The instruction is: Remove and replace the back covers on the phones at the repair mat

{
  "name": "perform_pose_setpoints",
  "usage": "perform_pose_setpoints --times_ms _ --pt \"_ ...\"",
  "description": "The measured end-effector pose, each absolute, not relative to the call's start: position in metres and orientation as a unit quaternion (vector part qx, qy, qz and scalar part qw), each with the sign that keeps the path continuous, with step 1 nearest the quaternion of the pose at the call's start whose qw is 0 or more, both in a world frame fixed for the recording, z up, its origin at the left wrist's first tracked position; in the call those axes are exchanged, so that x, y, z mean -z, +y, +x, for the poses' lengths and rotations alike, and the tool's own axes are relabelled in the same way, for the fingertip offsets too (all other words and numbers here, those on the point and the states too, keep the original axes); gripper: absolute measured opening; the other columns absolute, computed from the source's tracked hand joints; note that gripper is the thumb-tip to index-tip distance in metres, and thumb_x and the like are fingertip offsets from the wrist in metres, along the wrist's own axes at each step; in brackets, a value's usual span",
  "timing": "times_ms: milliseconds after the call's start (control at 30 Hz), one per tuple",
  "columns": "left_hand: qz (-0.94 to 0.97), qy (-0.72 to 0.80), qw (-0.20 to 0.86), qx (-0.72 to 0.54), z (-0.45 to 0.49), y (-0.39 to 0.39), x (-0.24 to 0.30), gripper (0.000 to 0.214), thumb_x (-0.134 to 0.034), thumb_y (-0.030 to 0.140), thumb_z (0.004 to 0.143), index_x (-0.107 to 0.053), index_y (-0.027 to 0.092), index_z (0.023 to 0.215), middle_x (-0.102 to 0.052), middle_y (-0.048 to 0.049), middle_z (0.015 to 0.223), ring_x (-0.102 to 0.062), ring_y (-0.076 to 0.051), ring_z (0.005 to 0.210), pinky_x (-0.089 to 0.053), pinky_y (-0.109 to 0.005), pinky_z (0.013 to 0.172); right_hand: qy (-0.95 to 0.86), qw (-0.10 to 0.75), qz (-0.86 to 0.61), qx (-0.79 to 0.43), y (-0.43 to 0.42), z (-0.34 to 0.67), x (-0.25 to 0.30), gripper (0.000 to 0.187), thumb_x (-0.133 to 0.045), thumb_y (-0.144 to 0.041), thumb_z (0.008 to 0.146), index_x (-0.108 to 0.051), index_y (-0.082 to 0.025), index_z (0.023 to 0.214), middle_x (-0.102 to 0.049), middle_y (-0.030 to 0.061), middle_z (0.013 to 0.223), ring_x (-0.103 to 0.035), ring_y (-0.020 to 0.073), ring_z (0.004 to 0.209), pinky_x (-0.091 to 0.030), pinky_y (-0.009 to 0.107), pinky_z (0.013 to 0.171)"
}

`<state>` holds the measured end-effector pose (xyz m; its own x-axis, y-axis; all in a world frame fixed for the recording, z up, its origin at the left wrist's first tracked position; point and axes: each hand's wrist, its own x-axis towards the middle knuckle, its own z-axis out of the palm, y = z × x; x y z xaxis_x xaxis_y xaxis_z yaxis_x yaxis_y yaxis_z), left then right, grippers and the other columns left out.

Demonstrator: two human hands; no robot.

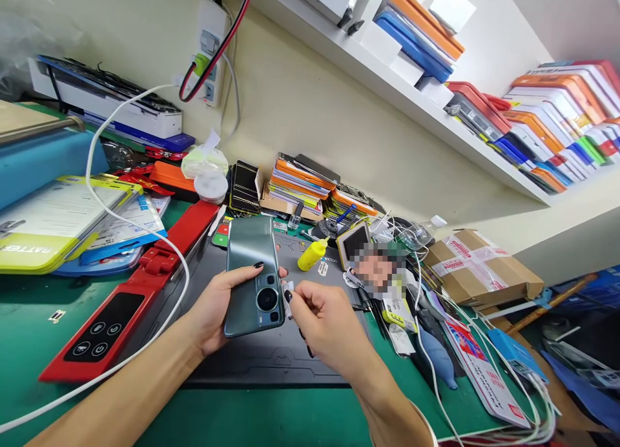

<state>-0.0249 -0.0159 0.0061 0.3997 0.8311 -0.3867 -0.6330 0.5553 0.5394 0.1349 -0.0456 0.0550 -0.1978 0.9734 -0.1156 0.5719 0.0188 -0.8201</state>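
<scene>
A dark teal smartphone [250, 247] is gripped along its sides by my left hand [213, 308], its back and round camera block facing me. The thumb lies across the back, just above the camera lens. My right hand [327, 314] is pinched at the phone's right edge, beside the camera block. Between its thumb and finger is a small whitish piece [289, 287], too small to name surely; whether it touches the phone I cannot tell. Both hands are above a dark grey work mat [237, 366]. Beyond them on the mat stands a small yellow bottle [312, 255], tilted in view.
A red folding lamp [130, 298] and a loose white cable [186, 276] lie left. At the right are tools, a blue air blower [436, 360] and a taped cardboard box [479, 263]. Stacked boxes [300, 185] line the wall, under a loaded shelf [465, 134].
</scene>
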Motion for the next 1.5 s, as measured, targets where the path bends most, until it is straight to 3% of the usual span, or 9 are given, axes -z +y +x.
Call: perform_pose_setpoints --times_ms 267,500,900,1033,1167,1300,1400,1500 --pt "0.151 0.308 0.83 -0.44 -0.023 -0.017 -0.001 0.031 -0.056 0.022 0.08 -0.068 0.01 0.106 -0.075 -0.0111 0.084 -0.07 -0.021 0.067 -0.058 -0.03 0.059 -0.687 0.281 -0.576 -0.341 -0.048 0.133 -0.048 0.032 -0.047 -0.026 0.084 -0.035 -0.02 0.055 -0.031 -0.0064 0.046 -0.028 0.0056 0.042 -0.019 0.02 0.039" --pt "0.145 0.29 0.836 -0.442 -0.022 -0.018 -0.001 0.032 -0.054 0.022 0.081 -0.067 0.011 0.108 -0.075 -0.0097 0.083 -0.068 -0.017 0.061 -0.056 -0.026 0.055 -0.515 0.338 -0.513 -0.598 -0.051 0.13 -0.041 0.04 -0.057 -0.049 0.083 -0.041 -0.02 0.061 -0.033 -0.011 0.044 -0.023 0.002 0.033 -0.024 0.016 0.032" --pt "0.144 0.283 0.853 -0.413 -0.022 -0.02 0.007 0.033 -0.055 0.023 0.081 -0.068 0.011 0.109 -0.074 -0.0107 0.079 -0.065 -0.016 0.055 -0.054 -0.026 0.051 -0.367 0.395 -0.42 -0.73 -0.063 0.123 -0.015 0.044 -0.067 -0.053 0.077 -0.041 -0.02 0.066 -0.034 -0.0128 0.044 -0.026 0.001 0.03 -0.026 0.015 0.033" --pt "0.149 0.3 0.845 -0.416 -0.019 -0.02 0.004 0.034 -0.055 0.023 0.081 -0.066 0.011 0.112 -0.075 -0.0122 0.084 -0.069 -0.019 0.062 -0.057 -0.028 0.056 -0.389 0.405 -0.444 -0.698 -0.061 0.129 -0.012 0.043 -0.066 -0.052 0.077 -0.04 -0.02 0.064 -0.032 -0.0122 0.045 -0.026 0.0018 0.032 -0.024 0.016 0.035" --pt "0.173 0.331 0.807 -0.458 -0.018 -0.02 -0.006 0.042 -0.058 0.036 0.083 -0.061 0.018 0.121 -0.075 -0.0113 0.09 -0.071 -0.023 0.07 -0.058 -0.031 0.057 -0.511 0.387 -0.535 -0.551 -0.06 0.14 -0.017 0.042 -0.061 -0.045 0.08 -0.038 -0.02 0.057 -0.031 -0.0093 0.046 -0.028 0.0038 0.037 -0.021 0.019 0.037" --pt "0.172 0.311 0.837 -0.417 -0.026 -0.02 -0.014 0.04 -0.056 0.036 0.083 -0.063 0.016 0.118 -0.074 -0.0146 0.101 -0.072 -0.027 0.081 -0.06 -0.037 0.064 -0.613 0.339 -0.569 -0.431 -0.064 0.142 -0.023 0.036 -0.053 -0.038 0.085 -0.04 -0.02 0.057 -0.035 -0.0061 0.048 -0.03 0.0067 0.043 -0.023 0.022 0.041" --pt "0.136 0.27 0.842 -0.447 -0.032 -0.02 -0.015 0.046 -0.048 0.048 0.085 -0.066 0.015 0.113 -0.071 -0.0142 0.111 -0.071 -0.029 0.088 -0.06 -0.043 0.068 -0.615 0.34 -0.548 -0.454 -0.066 0.138 -0.023 0.038 -0.052 -0.04 0.085 -0.038 -0.02 0.057 -0.034 -0.0059 0.051 -0.03 0.0064 0.044 -0.024 0.021 0.042" --pt "0.118 0.286 0.846 -0.434 -0.032 -0.02 -0.011 0.043 -0.052 0.046 0.084 -0.068 0.014 0.107 -0.073 -0.013 0.103 -0.072 -0.027 0.083 -0.061 -0.041 0.066 -0.555 0.355 -0.506 -0.557 -0.065 0.133 -0.022 0.041 -0.054 -0.049 0.084 -0.037 -0.02 0.06 -0.033 -0.0075 0.052 -0.026 0.0042 0.041 -0.023 0.019 0.039"
